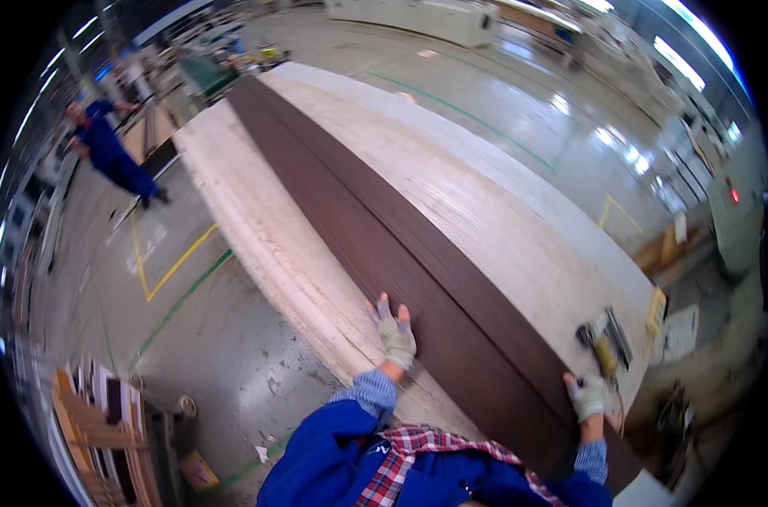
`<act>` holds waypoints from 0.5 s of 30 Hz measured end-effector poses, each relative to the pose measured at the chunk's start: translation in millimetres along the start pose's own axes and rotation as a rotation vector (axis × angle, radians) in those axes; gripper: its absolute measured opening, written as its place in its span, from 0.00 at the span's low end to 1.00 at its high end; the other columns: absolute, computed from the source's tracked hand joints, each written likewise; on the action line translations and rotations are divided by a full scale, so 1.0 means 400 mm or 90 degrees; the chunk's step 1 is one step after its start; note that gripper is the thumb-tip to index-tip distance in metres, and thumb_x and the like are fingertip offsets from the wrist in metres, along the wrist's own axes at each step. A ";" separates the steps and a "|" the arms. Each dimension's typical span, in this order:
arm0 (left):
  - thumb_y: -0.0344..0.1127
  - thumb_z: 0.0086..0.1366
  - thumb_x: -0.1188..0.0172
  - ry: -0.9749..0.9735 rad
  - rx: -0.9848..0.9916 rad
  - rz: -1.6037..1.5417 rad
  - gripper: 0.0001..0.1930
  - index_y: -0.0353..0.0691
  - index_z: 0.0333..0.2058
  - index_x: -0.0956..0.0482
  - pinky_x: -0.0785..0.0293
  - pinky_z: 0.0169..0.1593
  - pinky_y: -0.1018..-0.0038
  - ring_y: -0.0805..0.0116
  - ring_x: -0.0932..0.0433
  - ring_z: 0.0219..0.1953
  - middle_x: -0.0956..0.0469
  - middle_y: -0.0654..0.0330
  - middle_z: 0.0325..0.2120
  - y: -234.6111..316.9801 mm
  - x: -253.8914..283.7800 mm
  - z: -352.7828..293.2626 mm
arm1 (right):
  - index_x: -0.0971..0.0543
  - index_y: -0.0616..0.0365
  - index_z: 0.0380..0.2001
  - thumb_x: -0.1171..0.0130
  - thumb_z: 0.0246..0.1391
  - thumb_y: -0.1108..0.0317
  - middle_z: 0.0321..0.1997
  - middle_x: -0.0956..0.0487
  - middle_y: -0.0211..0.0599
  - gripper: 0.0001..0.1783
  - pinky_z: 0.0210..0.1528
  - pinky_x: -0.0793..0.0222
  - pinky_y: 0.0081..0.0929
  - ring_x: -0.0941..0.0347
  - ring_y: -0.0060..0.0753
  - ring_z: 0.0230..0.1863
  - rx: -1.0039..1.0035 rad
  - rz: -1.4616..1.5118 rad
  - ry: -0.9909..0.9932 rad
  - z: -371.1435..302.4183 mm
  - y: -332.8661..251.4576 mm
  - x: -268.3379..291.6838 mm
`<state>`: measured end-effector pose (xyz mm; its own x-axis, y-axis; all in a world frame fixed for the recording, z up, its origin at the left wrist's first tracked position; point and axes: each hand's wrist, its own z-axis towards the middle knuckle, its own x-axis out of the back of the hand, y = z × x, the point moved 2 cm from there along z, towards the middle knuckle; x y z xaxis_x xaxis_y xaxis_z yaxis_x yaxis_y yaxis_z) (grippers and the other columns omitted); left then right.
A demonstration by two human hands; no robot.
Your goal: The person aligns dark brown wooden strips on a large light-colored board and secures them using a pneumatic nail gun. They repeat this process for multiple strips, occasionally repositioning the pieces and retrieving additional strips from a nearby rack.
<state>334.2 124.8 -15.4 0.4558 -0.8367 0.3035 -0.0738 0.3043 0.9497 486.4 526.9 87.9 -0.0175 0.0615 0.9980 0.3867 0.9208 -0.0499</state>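
A long dark brown board [384,245], with a dark seam or step running down its length, lies across a pale, worn worktable [291,262]. My left hand [396,336], in a light glove with bare fingertips, rests near the board's left edge with its fingers spread. At the right edge, close to my body, my right hand [588,397] is closed over the board's side; some of its fingers are hidden. Just beyond it on the table lies an air nail gun [605,345] with a yellowish grip and a dark body.
A yellow object [656,310] stands at the table's right corner. Below left is a wheeled cart [130,431] of wood strips. A person in blue overalls [111,150] stands far left near more boards. Machines and floor lines surround the table.
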 end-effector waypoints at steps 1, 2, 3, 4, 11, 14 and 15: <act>0.51 0.64 0.53 -0.012 0.014 0.001 0.32 0.32 0.58 0.44 0.58 0.64 0.60 0.43 0.61 0.65 0.61 0.33 0.61 -0.008 -0.025 0.013 | 0.26 0.61 0.11 0.46 0.38 0.30 0.15 0.29 0.53 0.38 0.23 0.37 0.45 0.30 0.53 0.20 0.008 0.021 0.043 0.009 -0.009 0.031; 0.51 0.64 0.54 0.001 -0.023 -0.020 0.32 0.31 0.58 0.44 0.59 0.64 0.60 0.44 0.61 0.65 0.61 0.34 0.62 -0.008 -0.043 0.030 | 0.27 0.60 0.10 0.43 0.36 0.31 0.14 0.29 0.51 0.36 0.22 0.37 0.43 0.31 0.53 0.18 0.008 0.040 0.063 0.009 -0.017 0.063; 0.50 0.66 0.58 -0.053 0.035 -0.001 0.31 0.30 0.58 0.45 0.60 0.64 0.62 0.46 0.61 0.65 0.59 0.37 0.62 -0.009 -0.054 0.050 | 0.29 0.58 0.10 0.41 0.34 0.32 0.13 0.30 0.48 0.35 0.21 0.38 0.42 0.32 0.51 0.18 0.006 0.016 0.082 0.008 -0.030 0.092; 0.49 0.68 0.61 -0.113 0.073 -0.025 0.30 0.29 0.58 0.45 0.60 0.64 0.63 0.48 0.60 0.66 0.57 0.40 0.63 0.001 -0.068 0.074 | 0.30 0.56 0.09 0.41 0.33 0.31 0.12 0.31 0.46 0.35 0.21 0.38 0.42 0.32 0.49 0.17 0.013 0.002 0.093 0.000 -0.041 0.121; 0.56 0.59 0.47 -0.378 0.292 -0.611 0.29 0.42 0.52 0.37 0.29 0.42 0.64 0.62 0.31 0.35 0.30 0.59 0.38 0.265 0.057 0.286 | 0.31 0.57 0.09 0.38 0.29 0.31 0.12 0.34 0.39 0.35 0.17 0.41 0.35 0.35 0.43 0.14 0.130 0.051 0.287 -0.193 -0.149 0.185; 0.59 0.53 0.43 -0.349 0.305 -0.453 0.36 0.37 0.52 0.35 0.39 0.54 0.58 0.58 0.35 0.49 0.31 0.54 0.45 0.280 0.114 0.280 | 0.27 0.58 0.17 0.38 0.31 0.35 0.19 0.29 0.40 0.32 0.25 0.35 0.37 0.30 0.43 0.23 0.179 0.104 0.204 -0.259 -0.168 0.184; 0.57 0.53 0.42 -0.321 0.340 -0.404 0.35 0.37 0.52 0.34 0.38 0.53 0.58 0.57 0.35 0.49 0.31 0.54 0.45 0.259 0.140 0.283 | 0.27 0.58 0.21 0.38 0.32 0.37 0.23 0.28 0.41 0.31 0.29 0.33 0.38 0.29 0.43 0.28 0.197 0.105 0.140 -0.273 -0.175 0.185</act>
<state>251.8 57.9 108.9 0.1254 -0.9089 -0.3977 -0.3950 -0.4134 0.8204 558.7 425.0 169.6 0.2314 0.1660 0.9586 0.0713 0.9798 -0.1869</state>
